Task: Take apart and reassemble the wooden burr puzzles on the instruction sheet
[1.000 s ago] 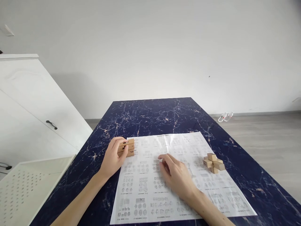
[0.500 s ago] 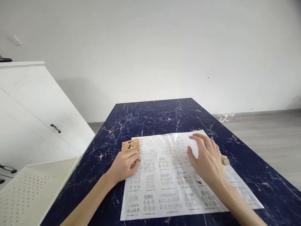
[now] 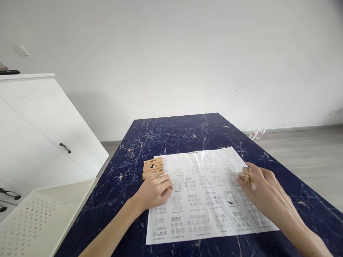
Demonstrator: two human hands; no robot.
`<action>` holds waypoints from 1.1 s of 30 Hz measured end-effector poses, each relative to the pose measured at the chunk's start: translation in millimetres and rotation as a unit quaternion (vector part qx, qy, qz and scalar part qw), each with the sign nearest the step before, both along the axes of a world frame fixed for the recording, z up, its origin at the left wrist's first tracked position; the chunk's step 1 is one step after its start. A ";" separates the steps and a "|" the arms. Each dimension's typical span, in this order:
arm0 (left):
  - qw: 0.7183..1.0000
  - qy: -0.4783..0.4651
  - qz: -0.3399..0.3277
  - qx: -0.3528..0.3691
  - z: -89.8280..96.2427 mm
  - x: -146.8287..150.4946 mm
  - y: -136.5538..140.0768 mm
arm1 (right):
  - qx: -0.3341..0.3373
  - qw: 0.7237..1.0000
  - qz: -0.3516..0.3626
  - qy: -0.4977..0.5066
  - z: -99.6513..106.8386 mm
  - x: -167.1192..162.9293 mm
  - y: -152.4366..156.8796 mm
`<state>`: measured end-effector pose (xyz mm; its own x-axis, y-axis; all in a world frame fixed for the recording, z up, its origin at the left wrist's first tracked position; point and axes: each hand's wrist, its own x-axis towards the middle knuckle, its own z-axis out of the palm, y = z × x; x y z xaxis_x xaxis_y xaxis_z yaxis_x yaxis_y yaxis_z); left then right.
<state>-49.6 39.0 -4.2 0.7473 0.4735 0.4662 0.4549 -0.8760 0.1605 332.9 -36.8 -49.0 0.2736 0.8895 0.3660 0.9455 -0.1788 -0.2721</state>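
My right hand (image 3: 265, 184) reaches over the right edge of the printed sheet (image 3: 197, 210), its thumb and fingers closed around a small wooden interlocking puzzle (image 3: 245, 175) of light, crossed pieces. Part of that puzzle is hidden behind the fingers. On the left side, my left hand (image 3: 157, 191) rests on the sheet with its fingers curled and nothing visible in them. Just beyond its knuckles lie several notched wooden pieces (image 3: 152, 167) side by side, with dark numbers on them, across the sheet's upper left edge.
Under everything is a dark blue marbled table (image 3: 177, 134). At the left stand a white cabinet (image 3: 50, 117) with black handles and a white perforated panel (image 3: 34, 217). A pair of white slippers (image 3: 257, 134) is on the floor beyond the table's right edge.
My right hand has gone right and taken hold of the wooden puzzle, its fingers closing. My left hand sits lower against the numbered pieces, showing more of them. The view has shifted slightly.
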 end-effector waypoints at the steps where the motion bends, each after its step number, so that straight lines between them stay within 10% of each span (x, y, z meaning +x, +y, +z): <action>1: 1.000 0.002 0.000 -0.003 0.0 0.4 -0.4 | -0.008 1.000 -0.002 0.008 -0.5 0.2 0.0; 7: 1.000 -0.001 0.006 -0.025 -4.1 0.4 0.1 | 0.033 0.996 0.016 0.085 9.6 -18.9 4.7; 16: 0.988 -0.075 0.070 -0.115 1.5 9.9 -10.8 | 0.100 0.917 0.312 0.228 50.7 -116.8 14.9; 20: 0.916 -0.221 0.088 -0.323 4.6 12.4 -15.1 | 0.128 0.856 0.456 0.207 53.4 -144.6 26.5; 26: 0.788 -0.307 -0.086 -0.527 5.8 9.2 -11.1 | 0.144 0.822 0.513 0.202 45.3 -162.0 36.9; 33: 0.769 -0.315 -0.047 -0.554 6.8 11.6 -9.0 | 0.139 0.832 0.500 0.195 36.7 -160.2 37.5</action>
<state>-38.1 30.0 2.6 0.5945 0.7981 0.0984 -0.0759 -0.0662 0.9949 172.7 0.7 -12.2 -0.4063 0.6393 0.6529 0.4127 0.7658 -0.4931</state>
